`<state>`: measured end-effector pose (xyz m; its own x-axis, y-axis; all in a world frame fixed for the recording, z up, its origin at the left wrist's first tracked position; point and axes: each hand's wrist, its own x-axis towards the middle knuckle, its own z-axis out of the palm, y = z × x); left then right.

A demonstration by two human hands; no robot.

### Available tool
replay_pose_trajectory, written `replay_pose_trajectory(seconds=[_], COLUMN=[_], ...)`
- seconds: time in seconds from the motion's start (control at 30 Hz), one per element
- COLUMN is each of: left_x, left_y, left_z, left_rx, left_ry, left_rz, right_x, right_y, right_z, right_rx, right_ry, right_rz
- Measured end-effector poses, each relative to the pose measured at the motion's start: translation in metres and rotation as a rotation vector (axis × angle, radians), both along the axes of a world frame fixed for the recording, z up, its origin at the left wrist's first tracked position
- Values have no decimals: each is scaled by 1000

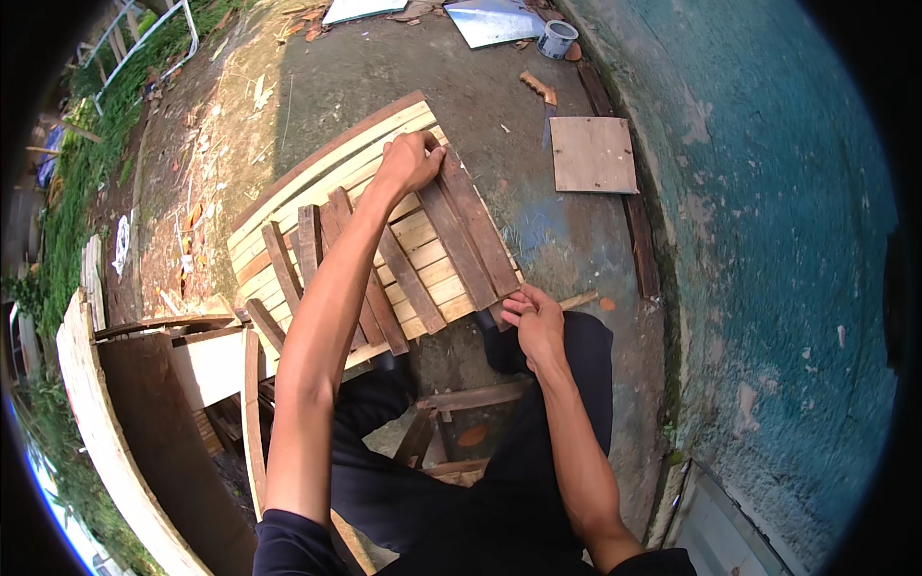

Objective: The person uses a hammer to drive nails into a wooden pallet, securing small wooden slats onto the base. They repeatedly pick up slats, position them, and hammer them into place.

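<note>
My left hand (408,161) reaches forward and grips the far end of a dark brown wooden slat (459,230). That slat lies with several other dark slats (384,278) across a panel of pale planks (317,178) on the ground. My right hand (533,322) is at the near end of the same dark slats, fingers curled on the end of the slat by my knee. A thin pale stick (579,300) pokes out just past that hand. My legs in dark trousers sit under both arms.
A square plywood piece (593,154) lies by the blue-green wall (768,240). A white tin (556,38) and a metal sheet (490,19) lie further off. A curved wooden frame (106,422) stands at left, with wood scraps on the dirt and grass beyond.
</note>
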<state>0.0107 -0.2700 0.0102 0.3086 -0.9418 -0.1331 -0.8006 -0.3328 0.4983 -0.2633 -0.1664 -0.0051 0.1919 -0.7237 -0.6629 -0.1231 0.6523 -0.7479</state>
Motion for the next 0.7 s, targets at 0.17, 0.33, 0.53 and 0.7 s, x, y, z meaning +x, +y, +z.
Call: replay_pose_trajectory(seconds=[0.17,0.33,0.53,0.7], left_x=[2,1,6,9], left_y=[4,8,9,7], left_z=[2,1,-2,-9], left_rx=[26,-41,-42,-48], left_ry=[-24,39,97,97], left_rz=[-5,-14,-15,-33], right_x=[0,1,2,4], right_y=[2,4,5,10], right_z=[0,-4,-1,-9], right_rx=[50,128,170,50], right_ry=[13,-35,-92,70], right_rz=[51,73,66,46])
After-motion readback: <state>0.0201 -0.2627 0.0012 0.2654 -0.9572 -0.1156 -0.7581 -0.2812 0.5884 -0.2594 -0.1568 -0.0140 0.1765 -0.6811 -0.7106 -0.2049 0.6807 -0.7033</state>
